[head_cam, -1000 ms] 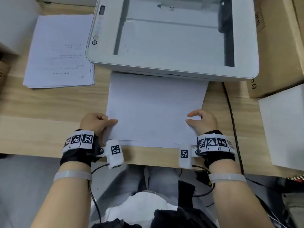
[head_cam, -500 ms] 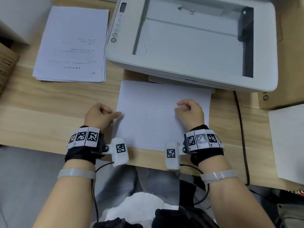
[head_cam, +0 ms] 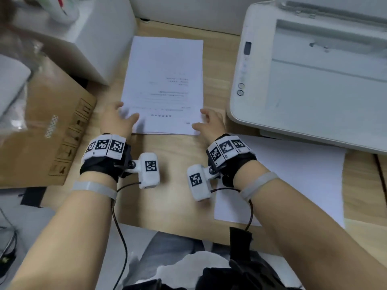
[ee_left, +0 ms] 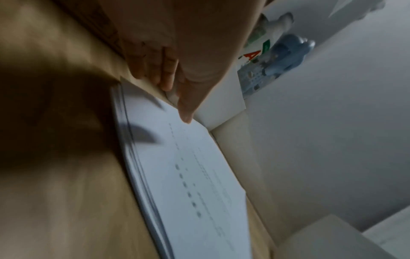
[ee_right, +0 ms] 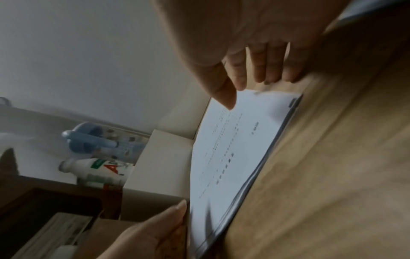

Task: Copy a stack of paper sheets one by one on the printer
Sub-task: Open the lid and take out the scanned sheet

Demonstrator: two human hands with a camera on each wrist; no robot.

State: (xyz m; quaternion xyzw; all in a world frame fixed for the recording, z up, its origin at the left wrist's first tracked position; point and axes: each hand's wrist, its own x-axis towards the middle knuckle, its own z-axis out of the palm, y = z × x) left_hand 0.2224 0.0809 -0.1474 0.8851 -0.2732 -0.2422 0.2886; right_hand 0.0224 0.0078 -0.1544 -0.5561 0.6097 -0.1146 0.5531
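Note:
A stack of printed sheets lies on the wooden desk, left of the white printer. The printer's lid is up and its scanner glass is bare. My left hand reaches over the stack's near left corner, thumb and fingers spread and holding nothing. My right hand is spread the same way at the near right corner. In the left wrist view the left hand's thumb hovers over the stack. The right wrist view shows my right hand just above the stack's corner.
A blank white sheet lies in front of the printer, under my right forearm. A brown cardboard box stands close on the left and a white box behind it. Bottles sit beyond the white box.
Both hands have left the blank sheet in front of the printer and moved left to the near corners of the printed stack, opening on the way. My view swung left with them.

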